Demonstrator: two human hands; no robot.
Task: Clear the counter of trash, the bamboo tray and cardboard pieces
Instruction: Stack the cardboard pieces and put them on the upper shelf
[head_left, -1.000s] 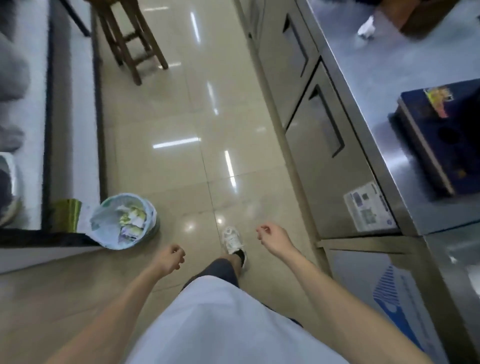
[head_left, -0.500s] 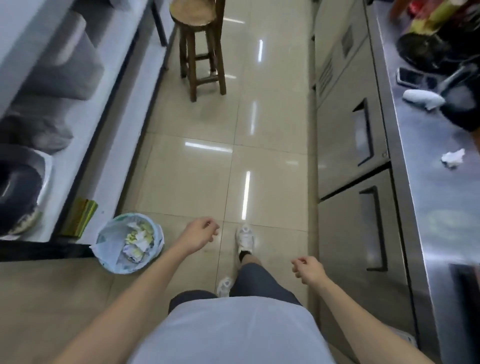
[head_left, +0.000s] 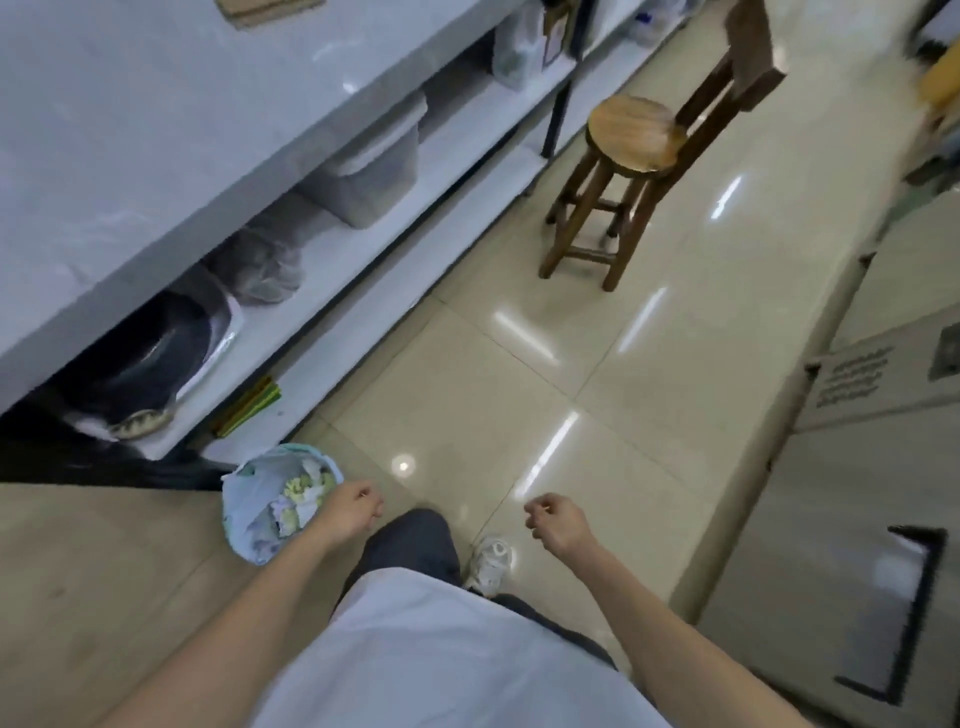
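Note:
A small bin (head_left: 244, 525) lined with a pale blue bag stands on the floor at lower left, with crumpled paper trash (head_left: 301, 496) inside. My left hand (head_left: 349, 512) hangs just right of the bin's rim, fingers loosely curled, holding nothing. My right hand (head_left: 556, 519) hangs over the floor tiles to the right, fingers also curled and empty. A wooden board edge (head_left: 260, 8) shows on the white counter (head_left: 130, 130) at the top left. The steel counter with its trash is out of view.
A wooden stool (head_left: 631, 140) stands in the aisle ahead. White shelves on the left hold a grey tub (head_left: 374, 161), bags and a dark pan (head_left: 140, 364). Steel cabinet doors (head_left: 857, 571) line the right. My shoe (head_left: 488, 564) is on the glossy tiles.
My view has swung left, away from the steel counter, toward the white counter and shelves. Both hands stay curled and empty; the left hand is now closer to the bin.

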